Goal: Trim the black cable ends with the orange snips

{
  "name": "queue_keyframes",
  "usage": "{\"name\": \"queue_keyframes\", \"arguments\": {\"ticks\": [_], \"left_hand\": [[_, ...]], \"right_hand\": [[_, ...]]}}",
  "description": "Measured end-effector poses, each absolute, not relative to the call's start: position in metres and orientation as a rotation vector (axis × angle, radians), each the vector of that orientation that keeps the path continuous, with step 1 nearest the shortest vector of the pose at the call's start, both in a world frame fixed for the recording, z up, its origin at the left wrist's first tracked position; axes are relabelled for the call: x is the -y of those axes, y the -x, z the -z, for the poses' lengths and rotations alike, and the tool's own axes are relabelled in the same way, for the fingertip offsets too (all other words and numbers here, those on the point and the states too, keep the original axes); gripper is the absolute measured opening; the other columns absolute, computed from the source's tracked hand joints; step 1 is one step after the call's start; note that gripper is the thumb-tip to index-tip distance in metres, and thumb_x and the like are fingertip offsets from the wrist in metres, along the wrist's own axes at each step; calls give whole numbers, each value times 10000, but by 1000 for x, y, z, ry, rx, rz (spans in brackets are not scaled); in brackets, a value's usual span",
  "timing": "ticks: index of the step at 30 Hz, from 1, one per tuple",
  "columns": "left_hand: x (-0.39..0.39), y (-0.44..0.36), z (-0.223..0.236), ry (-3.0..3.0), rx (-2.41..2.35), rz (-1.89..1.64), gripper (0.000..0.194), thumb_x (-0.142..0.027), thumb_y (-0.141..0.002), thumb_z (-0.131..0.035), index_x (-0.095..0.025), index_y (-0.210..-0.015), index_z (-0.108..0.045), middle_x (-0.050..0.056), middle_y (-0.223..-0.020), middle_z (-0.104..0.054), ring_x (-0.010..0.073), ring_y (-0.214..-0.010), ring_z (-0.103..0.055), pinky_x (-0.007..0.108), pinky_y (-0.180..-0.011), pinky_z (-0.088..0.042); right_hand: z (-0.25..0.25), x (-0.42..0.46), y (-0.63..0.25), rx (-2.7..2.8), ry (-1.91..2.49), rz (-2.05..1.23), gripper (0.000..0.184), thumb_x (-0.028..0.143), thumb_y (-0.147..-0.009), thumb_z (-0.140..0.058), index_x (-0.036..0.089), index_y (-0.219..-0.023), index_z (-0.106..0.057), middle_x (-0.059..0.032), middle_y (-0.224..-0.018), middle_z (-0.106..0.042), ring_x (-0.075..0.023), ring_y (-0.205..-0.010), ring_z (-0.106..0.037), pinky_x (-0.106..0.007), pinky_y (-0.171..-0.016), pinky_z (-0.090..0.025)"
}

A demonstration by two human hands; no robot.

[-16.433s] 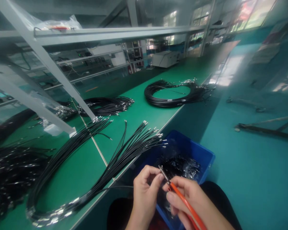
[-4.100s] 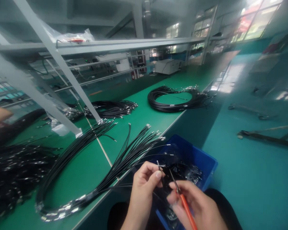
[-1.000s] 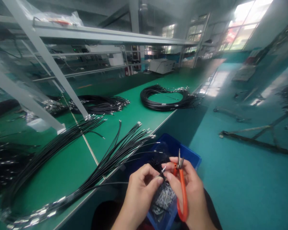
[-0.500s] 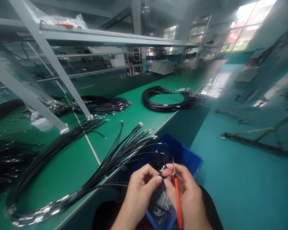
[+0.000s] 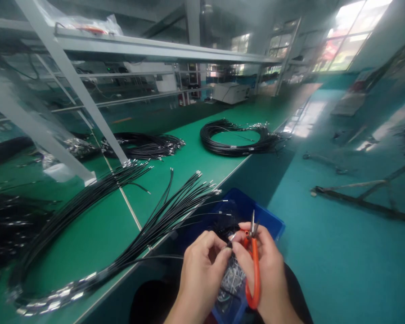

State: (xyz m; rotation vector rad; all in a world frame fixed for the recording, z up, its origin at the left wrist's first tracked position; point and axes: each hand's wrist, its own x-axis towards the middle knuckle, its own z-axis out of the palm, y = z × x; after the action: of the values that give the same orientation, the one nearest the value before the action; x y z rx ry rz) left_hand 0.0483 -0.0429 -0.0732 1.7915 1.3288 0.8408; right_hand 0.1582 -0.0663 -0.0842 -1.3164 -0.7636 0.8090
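Note:
My left hand (image 5: pixel 204 267) is closed in a pinch on the end of a black cable (image 5: pixel 229 244) with a pale tip. This cable runs left toward a curved bundle of black cables (image 5: pixel 103 275) on the green bench. Tucked in my right hand (image 5: pixel 268 263) are orange-handled cutting pliers (image 5: pixel 255 270), their metal jaws pointing up and away. My right thumb and forefinger also meet at the cable's tip, close to my left fingertips. Below both hands stands a blue bin (image 5: pixel 272 220), holding clear and silvery scraps (image 5: pixel 234 275) and dark pieces.
A coiled cable bundle (image 5: pixel 234 149) lies farther along the green bench (image 5: pixel 185 168). Another bundle (image 5: pixel 145 145) rests behind the shelf post (image 5: pixel 77 90). Dark cables (image 5: pixel 13 229) are heaped at the left. A wheeled stand's base (image 5: pixel 361 202) is on the floor at right.
Some seconds ago the pliers pointed toward the cable end; now they sit back in my right palm while those fingers pinch the tip. In the last half second the pliers have turned in my hand.

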Motion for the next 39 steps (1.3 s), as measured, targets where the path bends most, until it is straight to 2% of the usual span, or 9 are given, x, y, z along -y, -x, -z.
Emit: {"name": "queue_keyframes", "arguments": {"ticks": [7, 13, 15, 18, 20, 23, 26, 33, 39], "left_hand": [[46, -49, 73, -1791, -1338, -835, 163, -176, -785, -564, -188, -626, -528, -28, -634, -541, 124, -577, -491, 214, -538, -353], [39, -42, 71, -1587, -1270, -879, 143, -207, -782, -575, -174, -645, -555, -12, -647, -560, 144, -617, -505, 229, -576, -368], [34, -37, 68, -1476, -1182, -890, 150, -247, -780, -592, -163, -658, -568, -8, -643, -558, 147, -630, -496, 233, -596, -371], [28, -28, 66, -1354, -1051, -887, 179, -296, -767, -627, -151, -671, -584, -14, -644, -538, 138, -637, -464, 228, -616, -362], [26, -23, 65, -1295, -997, -886, 178, -299, -763, -638, -149, -679, -591, -18, -645, -524, 130, -636, -445, 223, -619, -351], [25, -20, 64, -1239, -945, -893, 160, -281, -764, -640, -145, -690, -599, -19, -643, -513, 123, -631, -424, 221, -620, -339], [25, -18, 64, -1219, -901, -895, 150, -266, -769, -638, -143, -693, -601, -17, -645, -514, 121, -633, -418, 223, -624, -338], [26, -20, 63, -1235, -872, -890, 118, -237, -774, -647, -144, -710, -613, -9, -660, -553, 123, -647, -460, 215, -629, -364], [27, -23, 64, -1246, -841, -900, 110, -230, -782, -639, -154, -710, -608, -7, -679, -580, 126, -664, -482, 213, -641, -379]], "right_hand": [[89, 70, -159, 954, 1522, -605, 248, 259, -743, -600, 222, -979, -533, -38, -800, -675, -199, -708, -666, -300, -651, -542], [87, 82, -152, 1045, 1541, -432, 230, 214, -705, -614, 248, -932, -608, -48, -845, -702, -221, -696, -654, -334, -664, -499], [83, 84, -157, 1052, 1459, -592, 267, 200, -679, -628, 253, -940, -618, -34, -814, -695, -215, -706, -647, -328, -673, -492], [77, 84, -175, 983, 1258, -1104, 299, 192, -625, -656, 222, -922, -630, -23, -726, -686, -180, -627, -617, -282, -581, -473], [73, 83, -189, 953, 1127, -1474, 286, 202, -620, -650, 187, -906, -638, -38, -702, -693, -127, -502, -539, -236, -474, -404], [70, 85, -201, 961, 1070, -1781, 265, 165, -655, -574, 159, -910, -648, -49, -711, -697, -85, -462, -441, -202, -447, -326], [71, 88, -202, 925, 1101, -1825, 251, 117, -666, -523, 156, -868, -666, -35, -675, -680, -91, -478, -428, -197, -451, -295], [67, 84, -200, 830, 939, -1917, 205, 216, -727, -578, 154, -912, -641, -45, -684, -674, -82, -448, -392, -215, -464, -299], [69, 76, -199, 870, 945, -1982, 255, 322, -733, -633, 137, -903, -590, -39, -614, -676, -23, -327, -350, -146, -346, -233]]}}
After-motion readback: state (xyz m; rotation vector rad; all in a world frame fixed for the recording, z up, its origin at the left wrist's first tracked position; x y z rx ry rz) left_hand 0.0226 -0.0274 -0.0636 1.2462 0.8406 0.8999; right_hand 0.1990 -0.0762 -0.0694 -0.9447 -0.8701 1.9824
